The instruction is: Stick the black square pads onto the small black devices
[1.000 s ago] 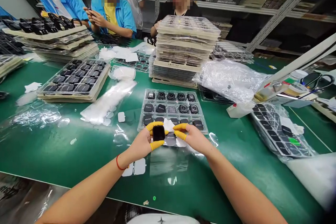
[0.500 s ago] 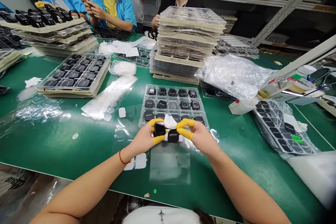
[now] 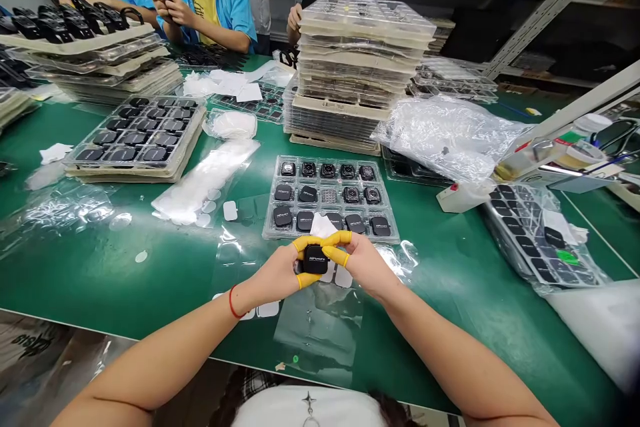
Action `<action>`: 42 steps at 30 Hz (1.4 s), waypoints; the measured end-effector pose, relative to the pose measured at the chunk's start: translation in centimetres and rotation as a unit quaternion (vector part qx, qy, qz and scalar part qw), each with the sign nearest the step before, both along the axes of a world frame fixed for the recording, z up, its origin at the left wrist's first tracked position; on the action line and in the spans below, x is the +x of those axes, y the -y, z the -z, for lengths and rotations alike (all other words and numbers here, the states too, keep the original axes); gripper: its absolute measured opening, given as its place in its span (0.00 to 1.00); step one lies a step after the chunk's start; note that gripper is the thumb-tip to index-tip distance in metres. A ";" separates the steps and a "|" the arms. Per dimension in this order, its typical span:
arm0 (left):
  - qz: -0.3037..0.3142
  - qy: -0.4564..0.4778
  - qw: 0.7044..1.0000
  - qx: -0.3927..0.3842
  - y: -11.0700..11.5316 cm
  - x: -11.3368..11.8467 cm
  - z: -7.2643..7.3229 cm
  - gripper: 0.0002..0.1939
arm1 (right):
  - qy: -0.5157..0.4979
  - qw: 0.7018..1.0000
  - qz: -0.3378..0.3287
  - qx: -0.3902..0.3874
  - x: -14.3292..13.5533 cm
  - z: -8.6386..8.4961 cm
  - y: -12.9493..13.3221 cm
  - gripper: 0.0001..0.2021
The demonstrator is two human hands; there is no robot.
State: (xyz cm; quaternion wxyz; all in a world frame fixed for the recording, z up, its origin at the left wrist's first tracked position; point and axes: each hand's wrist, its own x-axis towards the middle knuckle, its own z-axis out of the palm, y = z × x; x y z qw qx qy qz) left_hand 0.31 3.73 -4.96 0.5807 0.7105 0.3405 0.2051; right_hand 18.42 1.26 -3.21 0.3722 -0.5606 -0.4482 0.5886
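Observation:
My left hand [image 3: 280,270], in yellow finger cots, grips a square black watch body by its edges. Over its face lies a black film [image 3: 316,260] with white lettering. My right hand [image 3: 364,259], also in yellow cots, pinches the film's upper right edge. A crumpled white tissue [image 3: 323,224] shows just beyond the fingers. Past it lies a clear plastic tray [image 3: 267,230] with several watch bodies, some under black lettered films. White square backing pieces [image 3: 343,275] and a clear sheet [image 3: 320,327] lie on the green table near my hands.
Behind the tray rises a tall stack of trays [image 3: 357,67]. To the left stand a tray of black squares [image 3: 135,137] and a stack topped with watches [image 3: 70,30]. Bagged trays [image 3: 543,240] and a tool holder [image 3: 560,173] are on the right. Other people sit across the table.
My right hand has moved left, bringing the lettered black film from beside the watch body to over its face. My hands are now close together, and the view has shifted slightly.

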 end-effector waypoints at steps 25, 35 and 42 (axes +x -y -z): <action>-0.015 -0.003 1.000 0.003 -0.1 0.2 -0.2 0.23 | 0.223 0.964 -0.015 0.146 -0.2 0.7 0.4 0.08; -0.041 0.026 0.995 -0.084 -0.1 0.2 0.4 0.16 | 0.252 0.948 0.026 0.193 0.6 1.1 -4.3 0.12; -0.047 -0.001 0.997 -0.069 -0.6 -0.1 0.3 0.11 | 0.512 0.834 0.011 0.207 3.5 2.4 -11.2 0.13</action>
